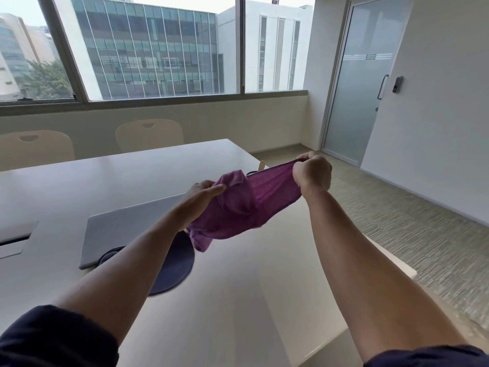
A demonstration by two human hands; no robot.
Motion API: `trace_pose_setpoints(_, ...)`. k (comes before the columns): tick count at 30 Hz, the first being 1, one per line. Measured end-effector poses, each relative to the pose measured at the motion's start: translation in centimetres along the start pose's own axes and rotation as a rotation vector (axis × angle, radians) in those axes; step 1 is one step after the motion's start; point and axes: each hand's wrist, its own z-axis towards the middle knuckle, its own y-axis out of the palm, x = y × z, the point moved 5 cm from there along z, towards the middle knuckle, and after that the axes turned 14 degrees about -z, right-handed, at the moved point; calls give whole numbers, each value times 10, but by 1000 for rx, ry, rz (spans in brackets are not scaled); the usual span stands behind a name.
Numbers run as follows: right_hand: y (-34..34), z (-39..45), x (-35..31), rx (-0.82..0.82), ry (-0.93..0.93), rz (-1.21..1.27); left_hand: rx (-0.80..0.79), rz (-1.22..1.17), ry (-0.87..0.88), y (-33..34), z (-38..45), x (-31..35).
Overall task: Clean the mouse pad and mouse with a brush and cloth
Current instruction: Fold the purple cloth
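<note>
Purple cloth point(246, 205) fills the middle of the frame, lifted off the table point(238, 287) and stretched between both hands. At centre right, the right hand point(312, 174) has its fingers curled into a fist around one edge of the fabric, while the left hand point(205, 193), just left of centre, grips the bunched opposite end with the thumb laid along the top. Below the cloth, in the lower-left middle of the frame, the dark mouse pad point(172, 268) lies flat on the table, partly crossed by the left forearm and tucked against the corner of a closed grey laptop point(127, 226). Just behind the cloth's upper edge a pale wooden tip point(262, 165) and a sliver of something dark peek out; these may be the brush and the mouse, but too little shows to say. As a judgement, the work stands at the cloth stage: the fabric is being spread or refolded ready for wiping, and nothing is touching the pad at this moment. Whether brushing has been carried out cannot be read from the surfaces. Wiping the pad and the mouse with the cloth seems to be what remains.
</note>
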Motion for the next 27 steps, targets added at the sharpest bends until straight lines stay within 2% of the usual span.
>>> trace_pose_setpoints(4, 2, -2, -5, 42, 32, 79, -14, -75, -25, 1, 4, -5)
trace_pose_setpoints(8, 7, -4, -10, 12, 61, 224, -1, -111, -61, 0, 6, -13)
trace_pose_setpoints(10, 14, -10, -16, -58, 33, 273, -9, -154, -66, 2, 6, -16)
trace_pose_setpoints(16, 44, -38, -38, -364, -131, 138, 53, -244, -128, 17, 6, -14)
trace_pose_setpoints(18, 53, -49, -45, -456, -214, 107, 111, -264, -193, 22, 7, -14)
trace_pose_setpoints(22, 62, -73, -59, -690, -343, 222, 230, -426, -397, 29, 5, -14)
trace_pose_setpoints(25, 62, -86, -67, -750, -434, 229, 280, -540, -412, 29, 6, -9)
trace_pose_setpoints(27, 61, -85, -70, -728, -424, 266, 308, -532, -406, 27, 7, -10)
